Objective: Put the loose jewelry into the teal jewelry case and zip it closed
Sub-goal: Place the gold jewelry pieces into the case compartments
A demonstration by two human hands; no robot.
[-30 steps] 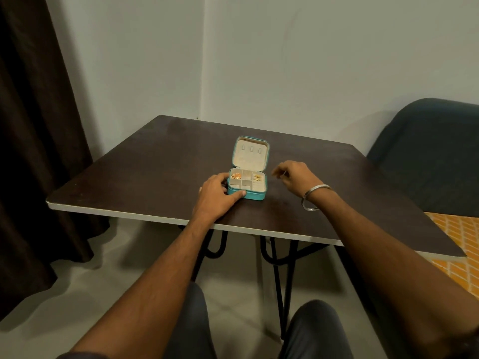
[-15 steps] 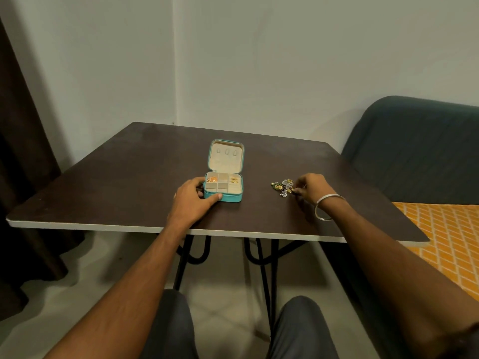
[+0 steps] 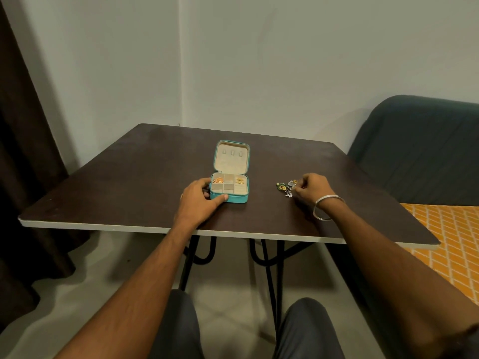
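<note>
The teal jewelry case (image 3: pixel 234 198) stands open on the dark table (image 3: pixel 129 182), lid upright, with gold pieces in its back-left and back-right compartments. My left hand (image 3: pixel 198 196) grips the case's left front corner, thumb along the front wall. A small heap of loose jewelry (image 3: pixel 286 187), green, gold and silver, lies on the table to the right of the case. My right hand (image 3: pixel 312 189) rests against the heap's right side with fingers curled and fingertips pinched at a piece; whether it is lifted I cannot tell.
A dark green sofa (image 3: pixel 420 141) stands right of the table, with an orange patterned cloth (image 3: pixel 451 237) beside the table's right corner. A dark curtain (image 3: pixel 23 177) hangs at the left. The table's white front edge (image 3: pixel 129 228) is near my knees.
My right hand moved right from beside the case to the jewelry heap and closed its fingertips there. The view shifted right. My left hand stayed on the case.
</note>
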